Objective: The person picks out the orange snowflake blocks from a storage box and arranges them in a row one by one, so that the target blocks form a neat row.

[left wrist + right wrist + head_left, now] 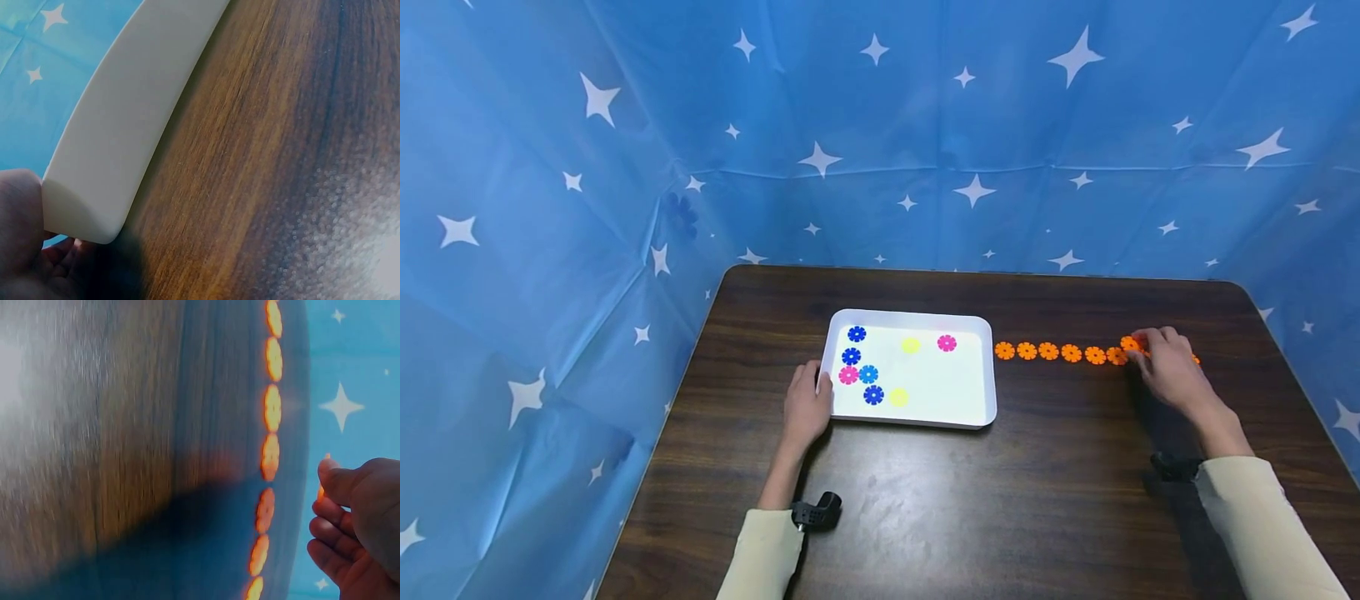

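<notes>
My left hand (807,406) grips the left side of a white tray (951,383) on the table. In the left wrist view, the thumb lies against the tray wall (125,119) and the fingertips show under its corner. Over on the right, my right hand (1172,367) pinches an orange flower-shaped disc (1130,343) between thumb and fingers. The right wrist view shows this disc edge-on, raised above a row of like orange discs (272,407). That row runs from the tray's right side to beneath the hand, which hides part of it.
Inside the tray lie several blue discs (873,395), two pink discs (947,342) and two yellow ones (898,397). The dark wooden table (1000,508) ends at a blue curtain (887,108) with white stars, behind and at both sides.
</notes>
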Demonstrator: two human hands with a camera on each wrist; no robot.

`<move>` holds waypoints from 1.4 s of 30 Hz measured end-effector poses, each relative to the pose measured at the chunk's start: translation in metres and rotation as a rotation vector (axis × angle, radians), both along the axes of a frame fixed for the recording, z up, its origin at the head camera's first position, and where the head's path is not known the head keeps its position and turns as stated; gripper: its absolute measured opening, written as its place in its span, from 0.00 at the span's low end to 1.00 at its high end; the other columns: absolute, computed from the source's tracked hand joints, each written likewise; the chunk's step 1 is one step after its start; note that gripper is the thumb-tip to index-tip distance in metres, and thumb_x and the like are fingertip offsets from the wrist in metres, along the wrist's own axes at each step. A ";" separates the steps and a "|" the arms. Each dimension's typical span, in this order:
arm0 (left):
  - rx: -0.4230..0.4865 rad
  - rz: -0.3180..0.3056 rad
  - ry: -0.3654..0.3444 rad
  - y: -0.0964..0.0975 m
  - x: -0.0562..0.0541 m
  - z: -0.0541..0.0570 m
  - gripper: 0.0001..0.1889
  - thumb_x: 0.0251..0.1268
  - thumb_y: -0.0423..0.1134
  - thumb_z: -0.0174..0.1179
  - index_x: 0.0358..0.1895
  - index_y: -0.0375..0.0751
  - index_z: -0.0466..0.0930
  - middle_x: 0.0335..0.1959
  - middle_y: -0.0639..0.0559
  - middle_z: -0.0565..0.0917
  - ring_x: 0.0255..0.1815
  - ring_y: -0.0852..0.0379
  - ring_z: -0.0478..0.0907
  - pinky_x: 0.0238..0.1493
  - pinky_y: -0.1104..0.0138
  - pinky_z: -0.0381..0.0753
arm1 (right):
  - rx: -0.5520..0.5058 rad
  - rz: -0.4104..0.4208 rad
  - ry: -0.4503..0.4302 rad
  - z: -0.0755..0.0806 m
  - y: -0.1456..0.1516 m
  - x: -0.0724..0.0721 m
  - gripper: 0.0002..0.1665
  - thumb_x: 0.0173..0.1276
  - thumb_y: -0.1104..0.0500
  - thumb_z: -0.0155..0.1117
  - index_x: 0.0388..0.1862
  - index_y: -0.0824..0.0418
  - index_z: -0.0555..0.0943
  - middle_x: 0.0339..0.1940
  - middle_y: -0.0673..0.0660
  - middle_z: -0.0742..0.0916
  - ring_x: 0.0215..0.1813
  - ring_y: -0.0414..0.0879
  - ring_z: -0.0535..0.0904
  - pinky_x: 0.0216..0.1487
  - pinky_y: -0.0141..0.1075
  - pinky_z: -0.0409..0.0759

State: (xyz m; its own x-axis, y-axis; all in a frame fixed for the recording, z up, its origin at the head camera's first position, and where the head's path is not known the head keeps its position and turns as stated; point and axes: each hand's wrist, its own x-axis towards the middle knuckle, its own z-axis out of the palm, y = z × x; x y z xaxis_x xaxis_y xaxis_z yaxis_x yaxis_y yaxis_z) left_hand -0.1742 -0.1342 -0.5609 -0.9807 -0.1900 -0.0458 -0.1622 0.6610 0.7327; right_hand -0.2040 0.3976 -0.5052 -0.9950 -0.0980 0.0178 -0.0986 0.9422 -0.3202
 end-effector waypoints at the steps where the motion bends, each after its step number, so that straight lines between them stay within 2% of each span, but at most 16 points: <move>1: 0.004 0.002 0.000 0.000 0.000 0.000 0.22 0.81 0.43 0.45 0.66 0.32 0.73 0.58 0.34 0.79 0.58 0.37 0.78 0.62 0.46 0.75 | 0.000 -0.012 -0.001 0.000 0.003 0.000 0.23 0.79 0.62 0.54 0.61 0.81 0.69 0.53 0.79 0.72 0.54 0.74 0.66 0.57 0.68 0.70; 14: 0.009 -0.005 0.002 0.000 0.001 0.001 0.21 0.81 0.43 0.45 0.66 0.33 0.73 0.57 0.36 0.79 0.54 0.39 0.78 0.57 0.47 0.76 | 0.006 -0.120 -0.011 -0.006 0.036 0.002 0.23 0.80 0.63 0.52 0.61 0.83 0.67 0.54 0.80 0.70 0.57 0.75 0.64 0.59 0.69 0.67; 22: -0.006 0.001 -0.010 0.001 0.000 0.002 0.21 0.81 0.43 0.45 0.65 0.35 0.73 0.56 0.37 0.79 0.52 0.40 0.78 0.56 0.48 0.76 | 0.018 -0.199 -0.055 -0.013 0.050 0.005 0.24 0.80 0.63 0.51 0.61 0.85 0.65 0.54 0.82 0.69 0.59 0.76 0.61 0.63 0.69 0.62; 29: -0.011 -0.003 0.005 0.001 0.001 0.001 0.20 0.80 0.43 0.45 0.64 0.35 0.74 0.54 0.37 0.79 0.50 0.41 0.78 0.54 0.48 0.76 | 0.028 -0.282 -0.092 -0.015 0.069 0.007 0.23 0.79 0.65 0.47 0.61 0.86 0.63 0.56 0.84 0.67 0.60 0.78 0.59 0.63 0.69 0.62; 35: 0.003 -0.002 -0.003 0.001 0.002 0.001 0.21 0.81 0.43 0.45 0.65 0.35 0.74 0.54 0.37 0.79 0.51 0.41 0.78 0.55 0.48 0.76 | 0.046 -0.359 -0.136 -0.016 0.080 0.008 0.23 0.80 0.64 0.47 0.61 0.84 0.62 0.59 0.84 0.65 0.61 0.78 0.59 0.61 0.68 0.64; 42: -0.003 0.005 -0.001 0.000 0.002 0.002 0.21 0.81 0.43 0.45 0.65 0.34 0.74 0.56 0.36 0.79 0.54 0.40 0.78 0.57 0.47 0.76 | 0.053 -0.381 -0.148 -0.017 0.087 0.006 0.23 0.79 0.64 0.47 0.61 0.84 0.62 0.58 0.84 0.66 0.60 0.77 0.59 0.61 0.66 0.62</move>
State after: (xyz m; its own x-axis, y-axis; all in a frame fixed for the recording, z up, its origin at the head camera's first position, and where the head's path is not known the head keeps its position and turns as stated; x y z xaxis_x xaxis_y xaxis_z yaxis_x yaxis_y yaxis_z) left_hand -0.1721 -0.1343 -0.5592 -0.9798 -0.1946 -0.0463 -0.1660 0.6621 0.7308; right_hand -0.1980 0.4844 -0.5222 -0.9518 0.2807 -0.1238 0.3039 0.9179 -0.2552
